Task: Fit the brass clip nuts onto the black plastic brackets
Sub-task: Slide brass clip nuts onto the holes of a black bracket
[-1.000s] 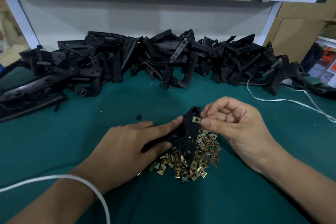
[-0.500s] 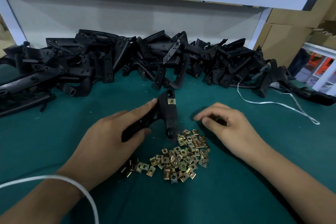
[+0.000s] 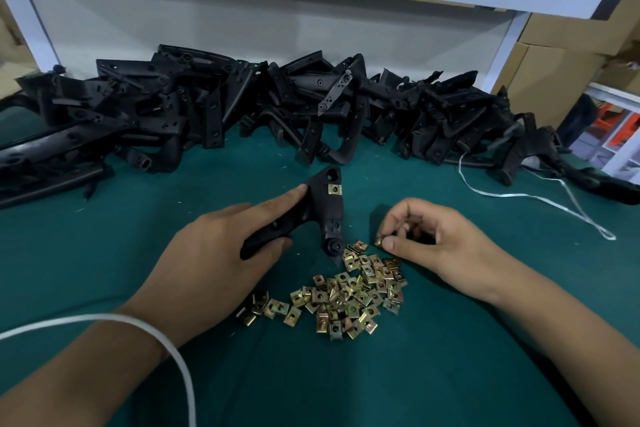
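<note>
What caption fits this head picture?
Left hand holds a black bracket; right hand pinches a brass nut.

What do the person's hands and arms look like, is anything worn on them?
Both forearms are bare, with no sleeves in view. The left hand and right hand have no gloves, rings or watch visible. A white strap loops across the left forearm; whether it is worn or just lying there is unclear.

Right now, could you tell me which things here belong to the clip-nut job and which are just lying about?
Job: held bracket, fitted nut, pinched nut, loose nuts, bracket heap.
Lying about: white strap, cardboard boxes.
</note>
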`<state>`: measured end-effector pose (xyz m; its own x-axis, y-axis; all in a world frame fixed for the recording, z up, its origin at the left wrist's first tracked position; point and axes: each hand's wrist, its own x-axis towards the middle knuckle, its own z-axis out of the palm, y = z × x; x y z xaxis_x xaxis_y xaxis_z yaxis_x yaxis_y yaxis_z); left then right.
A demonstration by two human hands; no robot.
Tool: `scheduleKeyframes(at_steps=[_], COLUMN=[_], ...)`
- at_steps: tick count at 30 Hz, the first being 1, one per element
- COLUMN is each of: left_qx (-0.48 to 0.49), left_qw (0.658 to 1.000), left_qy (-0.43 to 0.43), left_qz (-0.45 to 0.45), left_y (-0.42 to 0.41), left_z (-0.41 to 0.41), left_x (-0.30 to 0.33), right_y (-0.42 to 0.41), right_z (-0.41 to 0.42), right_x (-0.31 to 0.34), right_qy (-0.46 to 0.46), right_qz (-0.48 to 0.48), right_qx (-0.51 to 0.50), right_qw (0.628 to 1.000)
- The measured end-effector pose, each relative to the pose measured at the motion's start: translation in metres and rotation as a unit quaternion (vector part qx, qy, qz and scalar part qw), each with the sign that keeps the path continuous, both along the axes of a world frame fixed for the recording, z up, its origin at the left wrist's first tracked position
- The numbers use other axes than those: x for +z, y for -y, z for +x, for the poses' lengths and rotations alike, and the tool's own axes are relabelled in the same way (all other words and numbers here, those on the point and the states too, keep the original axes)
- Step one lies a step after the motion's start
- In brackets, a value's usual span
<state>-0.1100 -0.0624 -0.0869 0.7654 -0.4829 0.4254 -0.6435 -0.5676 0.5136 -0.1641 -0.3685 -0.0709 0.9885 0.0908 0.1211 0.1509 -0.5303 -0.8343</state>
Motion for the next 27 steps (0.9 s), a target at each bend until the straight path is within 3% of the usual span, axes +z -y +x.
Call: scheduleKeyframes(at_steps=[13, 20, 27], left_qx=[0.005, 0.007, 0.005], left_qw=[1.000, 1.000, 0.999], left_qy=[-0.012, -0.014, -0.025], left_qz=[-0.018, -0.020, -0.024], left_y=[-0.0005, -0.0009, -0.0006], left_z=[0.0021, 0.0015, 0.0024], left_x=[-0.0006, -0.0002, -0.0004], right_y=[0.0001, -0.0004, 0.0023], right_z=[0.0009, 0.0045, 0.0061], right_x=[-0.0017, -0.0022, -0.0022], right_qy=[0.008, -0.019, -0.054], right_qz=[0.185, 0.348, 0.401], right_qx=[-0.003, 0.006, -0.003], right_qw=[0.983, 0.937, 0.914])
